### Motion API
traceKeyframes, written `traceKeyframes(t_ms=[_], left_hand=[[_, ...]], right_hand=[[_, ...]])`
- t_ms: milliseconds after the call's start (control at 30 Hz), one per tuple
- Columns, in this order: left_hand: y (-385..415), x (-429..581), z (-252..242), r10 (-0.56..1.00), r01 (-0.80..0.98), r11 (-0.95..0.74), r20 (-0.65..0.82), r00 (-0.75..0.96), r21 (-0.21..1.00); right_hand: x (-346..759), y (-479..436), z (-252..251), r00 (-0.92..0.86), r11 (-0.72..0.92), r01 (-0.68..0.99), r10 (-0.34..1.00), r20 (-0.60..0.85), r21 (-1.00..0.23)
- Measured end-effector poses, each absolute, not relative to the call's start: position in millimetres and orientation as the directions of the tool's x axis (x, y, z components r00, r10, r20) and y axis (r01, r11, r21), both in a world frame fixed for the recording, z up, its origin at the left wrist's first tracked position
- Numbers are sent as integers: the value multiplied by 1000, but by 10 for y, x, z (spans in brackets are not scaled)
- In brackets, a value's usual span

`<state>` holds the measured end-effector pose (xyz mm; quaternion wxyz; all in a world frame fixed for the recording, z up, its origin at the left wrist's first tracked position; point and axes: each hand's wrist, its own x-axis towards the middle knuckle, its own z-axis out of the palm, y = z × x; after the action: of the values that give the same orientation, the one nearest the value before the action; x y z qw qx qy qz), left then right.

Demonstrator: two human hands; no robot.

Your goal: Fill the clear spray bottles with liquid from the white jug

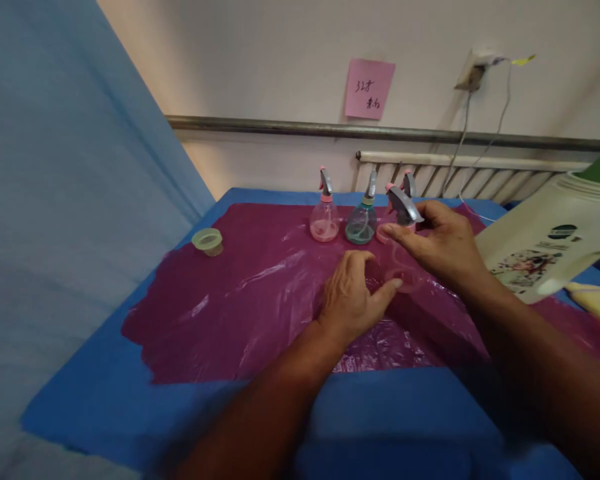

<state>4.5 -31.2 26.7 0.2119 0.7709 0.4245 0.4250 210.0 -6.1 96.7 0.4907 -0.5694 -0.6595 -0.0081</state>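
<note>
Thumb and fingers of my right hand (443, 243) close around the neck of a clear pink spray bottle with a grey trigger head (403, 205). Its see-through body (405, 270) hangs below, faint against the purple sheet. Just left of that body is my left hand (353, 293), fingers curved and thumb apart, the thumb tip close to the bottle's lower part; whether it touches is unclear. Behind stand a pink spray bottle (324, 220) and a green one (361, 223), each with some liquid low inside. Another grey spray head (409, 183) shows partly behind the held bottle.
Wrinkled purple plastic (220, 300) covers much of the blue table (380, 407). A small pale-green cup (209, 241) sits at left. At right is a large cream jug (545, 233) with a green cap, beside a yellow cloth (597, 303). A blue curtain (80, 167) hangs left.
</note>
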Motion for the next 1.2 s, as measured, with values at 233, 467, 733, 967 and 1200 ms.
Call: traceKeyframes(t_ms=[233,467,733,967,1200], left_hand=[[-276,76,265,799,385,-588,437,413,711],[-225,98,230,836,404,-532,385,391,744],[-195,89,201,830,368,-533,387,401,762],[-201,152,269,862,410,-488,352,366,770],[-185,131,253,862,397,-480,337,378,783]], right_hand=[[1885,-299,713,203,379,651,747,633,-657],[1841,-351,565,222,407,549,772,596,-730],[1829,-338,511,257,413,476,779,572,-776],[1800,-342,507,274,436,428,773,573,-792],[1803,-379,447,181,422,419,829,529,-804]])
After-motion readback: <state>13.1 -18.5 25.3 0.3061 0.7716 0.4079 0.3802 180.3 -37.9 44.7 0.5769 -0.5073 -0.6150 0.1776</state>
